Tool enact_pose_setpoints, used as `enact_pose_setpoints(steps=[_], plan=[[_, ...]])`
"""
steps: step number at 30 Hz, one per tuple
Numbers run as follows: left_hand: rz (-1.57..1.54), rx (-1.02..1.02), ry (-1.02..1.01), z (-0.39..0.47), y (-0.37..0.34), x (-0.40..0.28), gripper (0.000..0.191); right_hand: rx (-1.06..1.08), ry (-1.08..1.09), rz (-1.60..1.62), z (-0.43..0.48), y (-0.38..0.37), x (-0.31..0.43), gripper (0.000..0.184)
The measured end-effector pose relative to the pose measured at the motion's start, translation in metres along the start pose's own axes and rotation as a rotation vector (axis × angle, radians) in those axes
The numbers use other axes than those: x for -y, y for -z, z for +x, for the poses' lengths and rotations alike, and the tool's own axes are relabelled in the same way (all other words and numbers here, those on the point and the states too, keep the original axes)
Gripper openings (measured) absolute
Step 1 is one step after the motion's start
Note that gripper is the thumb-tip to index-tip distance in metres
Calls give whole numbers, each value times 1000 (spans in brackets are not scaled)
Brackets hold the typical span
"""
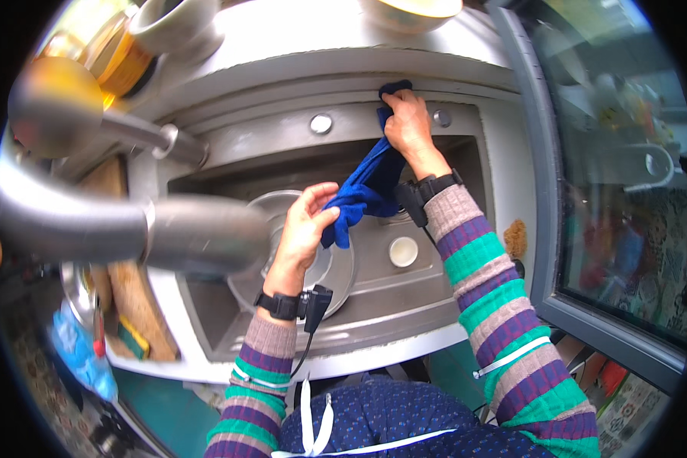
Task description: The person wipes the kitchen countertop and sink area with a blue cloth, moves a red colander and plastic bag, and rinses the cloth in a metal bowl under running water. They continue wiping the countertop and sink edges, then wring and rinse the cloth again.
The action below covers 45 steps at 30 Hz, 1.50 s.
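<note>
A blue cloth [372, 177] hangs in folds between my two hands, over the stainless steel sink [332, 332]. My right hand [407, 123] grips its far end and presses it on the ledge behind the basin, between two round metal fittings. My left hand [306, 226] holds the near end between thumb and fingers, above a round metal bowl [343, 286] in the basin. Part of that bowl is hidden by my left hand and the faucet. A small white round dish [403, 252] lies on the basin floor to the right of the bowl.
A large metal faucet [200, 232] juts in from the left, close to the camera. An open window frame [541, 172] stands at the right, beside a brown scrubber [515, 239]. A wooden board [140, 309] and a green and yellow sponge [133, 338] lie at the left.
</note>
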<state>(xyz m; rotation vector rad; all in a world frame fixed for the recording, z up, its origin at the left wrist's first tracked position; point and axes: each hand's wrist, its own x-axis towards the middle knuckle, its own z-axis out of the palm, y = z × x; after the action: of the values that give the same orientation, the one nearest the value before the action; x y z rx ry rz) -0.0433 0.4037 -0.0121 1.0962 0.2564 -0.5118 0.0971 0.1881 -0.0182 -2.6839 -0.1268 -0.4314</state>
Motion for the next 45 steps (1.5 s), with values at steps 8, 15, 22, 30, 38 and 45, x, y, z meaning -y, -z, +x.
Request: enact_pose_setpoints(steps=[8, 15, 22, 30, 38, 45], plan=[[100, -61, 31, -104, 60, -5, 39, 643, -148, 800, -76, 21, 92, 45], [-23, -14, -62, -191, 58, -29, 33, 646, -651, 1618, -129, 86, 151, 54], [636, -124, -411, -233, 68, -17, 22, 664, -675, 1730, -162, 66, 141, 55], [569, -642, -572, -143, 180, -113, 29, 635, -669, 850, -227, -21, 90, 50], [500, -651, -596, -33, 231, -196, 22, 296, -242, 291, -244, -9, 85, 34], [704, -503, -402, -7, 214, -199, 34, 767, 317, 3, -244, -25, 114, 51]])
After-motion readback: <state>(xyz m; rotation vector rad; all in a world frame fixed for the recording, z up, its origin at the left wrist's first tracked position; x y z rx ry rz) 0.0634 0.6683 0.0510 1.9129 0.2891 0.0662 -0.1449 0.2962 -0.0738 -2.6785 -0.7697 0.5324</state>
